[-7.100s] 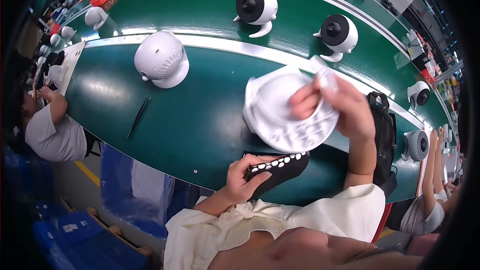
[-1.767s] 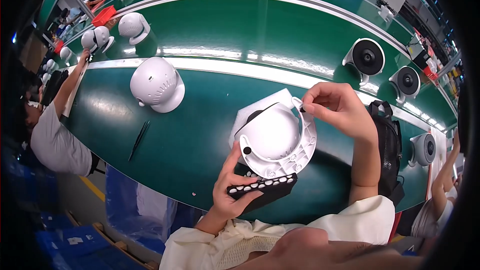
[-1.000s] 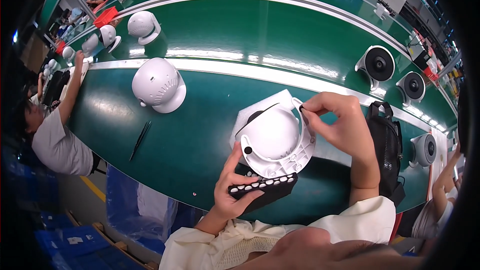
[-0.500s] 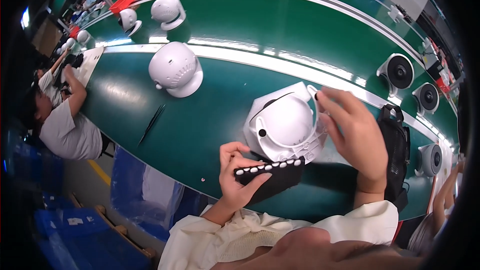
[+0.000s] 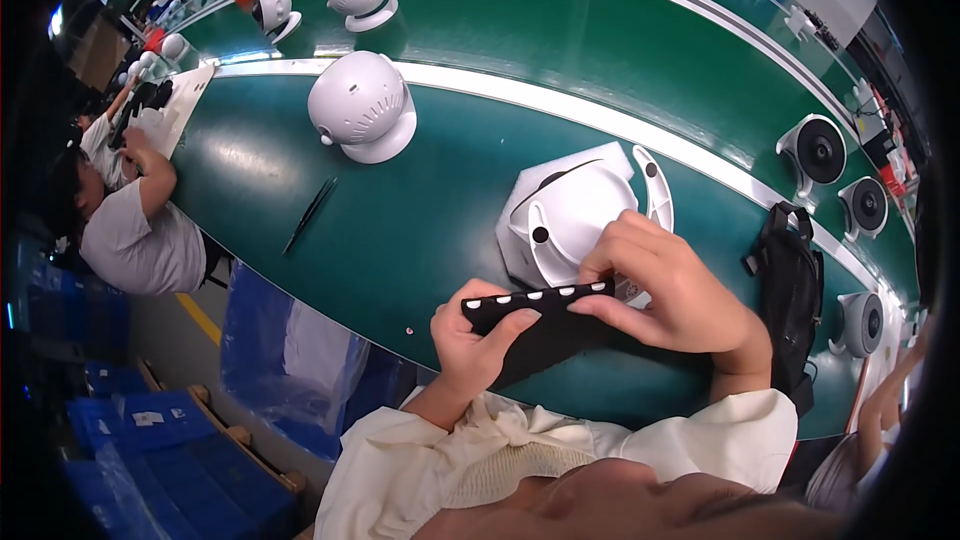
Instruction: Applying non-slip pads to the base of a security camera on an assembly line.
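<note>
A black sheet [image 5: 520, 303] with a row of white round spots along its upper edge is stretched between my hands. My left hand [image 5: 468, 348] grips its left end, thumb in front. At the right end, the fingers of my right hand [image 5: 665, 285] pinch together near the edge; whether a single piece is between them is hidden. Just beyond, a white rounded device [image 5: 580, 210] lies tipped over on a white foam block [image 5: 522, 190]. Its near arm carries a black round pad [image 5: 541, 235], and its far arm has another black pad [image 5: 651, 170].
Tweezers [image 5: 312, 215] lie left on the green table. A white rounded device [image 5: 362, 108] stands behind them, with more along the far belt [image 5: 500, 25]. A black bag [image 5: 787, 290] lies right of my arm. A person [image 5: 145, 230] works at left; blue crates [image 5: 150, 440] stand below.
My right hand has come back from the device's far arm to the black sheet's right end. The sheet's edge now lies more level. The whole view has shifted slightly.
</note>
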### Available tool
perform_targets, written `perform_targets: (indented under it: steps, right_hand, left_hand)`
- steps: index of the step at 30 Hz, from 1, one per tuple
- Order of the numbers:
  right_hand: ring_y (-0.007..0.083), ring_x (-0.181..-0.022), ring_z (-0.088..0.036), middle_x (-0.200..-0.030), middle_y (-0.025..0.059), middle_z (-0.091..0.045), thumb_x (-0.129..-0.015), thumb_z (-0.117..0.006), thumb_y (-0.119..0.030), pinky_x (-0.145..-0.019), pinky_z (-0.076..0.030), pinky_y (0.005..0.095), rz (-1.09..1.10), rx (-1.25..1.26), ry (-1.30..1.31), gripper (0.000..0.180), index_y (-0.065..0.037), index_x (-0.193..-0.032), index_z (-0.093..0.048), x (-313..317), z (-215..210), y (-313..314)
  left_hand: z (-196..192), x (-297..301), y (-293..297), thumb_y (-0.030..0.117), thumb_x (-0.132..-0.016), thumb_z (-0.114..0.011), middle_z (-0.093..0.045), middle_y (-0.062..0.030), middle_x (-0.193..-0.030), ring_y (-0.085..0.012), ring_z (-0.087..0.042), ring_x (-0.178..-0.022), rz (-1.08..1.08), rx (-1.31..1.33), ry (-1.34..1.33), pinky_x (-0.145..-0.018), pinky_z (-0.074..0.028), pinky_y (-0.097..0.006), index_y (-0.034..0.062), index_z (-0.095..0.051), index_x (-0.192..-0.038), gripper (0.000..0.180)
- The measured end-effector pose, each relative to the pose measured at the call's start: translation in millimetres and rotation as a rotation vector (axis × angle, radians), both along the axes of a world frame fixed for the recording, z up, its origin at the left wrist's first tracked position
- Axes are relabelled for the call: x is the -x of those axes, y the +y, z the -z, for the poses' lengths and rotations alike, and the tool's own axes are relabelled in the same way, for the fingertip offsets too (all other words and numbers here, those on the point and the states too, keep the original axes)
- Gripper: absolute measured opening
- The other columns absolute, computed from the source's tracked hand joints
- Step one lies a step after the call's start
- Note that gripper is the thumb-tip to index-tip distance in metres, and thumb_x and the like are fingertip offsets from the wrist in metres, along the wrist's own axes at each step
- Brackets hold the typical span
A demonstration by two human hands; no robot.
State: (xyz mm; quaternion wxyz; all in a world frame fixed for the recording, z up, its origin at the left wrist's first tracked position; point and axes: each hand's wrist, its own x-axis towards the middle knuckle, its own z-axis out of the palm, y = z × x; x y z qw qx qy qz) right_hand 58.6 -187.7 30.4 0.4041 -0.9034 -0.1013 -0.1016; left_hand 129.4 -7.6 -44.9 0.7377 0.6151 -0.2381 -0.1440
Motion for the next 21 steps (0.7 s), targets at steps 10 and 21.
perform_targets:
  steps: [10,21]
  right_hand:
    - [0.0214,-0.066,-0.048,-0.069,0.006,-0.051,-0.063,-0.067,0.0,-0.057,-0.038,0.0303,0.046,0.114,0.005,0.019,-0.003,-0.078,-0.056,1.9,0.9,-1.9]
    - [0.0204,-0.068,-0.048,-0.076,0.0036,-0.053,-0.054,-0.07,0.0,-0.058,-0.04,0.028,0.142,0.234,-0.235,0.033,-0.005,-0.085,-0.06,8.1,8.1,11.4]
  left_hand:
    - [0.5,-3.9,-2.5,0.002,-0.068,-0.069,-0.059,-0.0047,-0.058,-0.0065,-0.054,-0.05,-0.001,-0.095,-0.253,-0.045,-0.041,-0.02,-0.001,-0.057,-0.071,0.013]
    - [-0.8,-0.1,-3.1,0.007,-0.068,-0.071,-0.059,-0.007,-0.057,-0.0117,-0.057,-0.046,0.02,-0.158,-0.302,-0.043,-0.04,-0.021,0.0003,-0.058,-0.074,0.016]
